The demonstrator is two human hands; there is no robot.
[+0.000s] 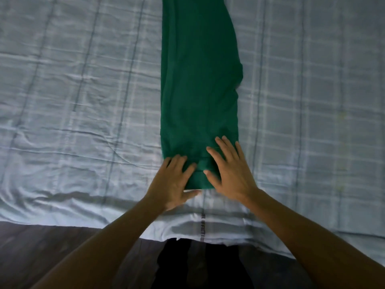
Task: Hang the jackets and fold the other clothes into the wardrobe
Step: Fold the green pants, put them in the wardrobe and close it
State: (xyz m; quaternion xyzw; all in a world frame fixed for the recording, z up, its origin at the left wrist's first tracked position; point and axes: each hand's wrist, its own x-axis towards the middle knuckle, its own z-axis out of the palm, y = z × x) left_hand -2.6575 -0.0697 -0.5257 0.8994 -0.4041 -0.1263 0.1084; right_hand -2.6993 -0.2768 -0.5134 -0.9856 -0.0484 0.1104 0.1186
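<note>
A dark green garment lies on the bed as a long narrow strip, folded lengthwise, running from the near edge up out of the top of the view. My left hand rests flat on its near left corner, fingers spread. Flat on the near right part of the strip lies my right hand, fingers apart. Neither hand grips the cloth. No jacket or wardrobe is in sight.
The bed is covered with a pale blue checked sheet, wrinkled on the left. Its near edge hangs over dark wooden floor. My dark-clothed legs stand against the bed edge.
</note>
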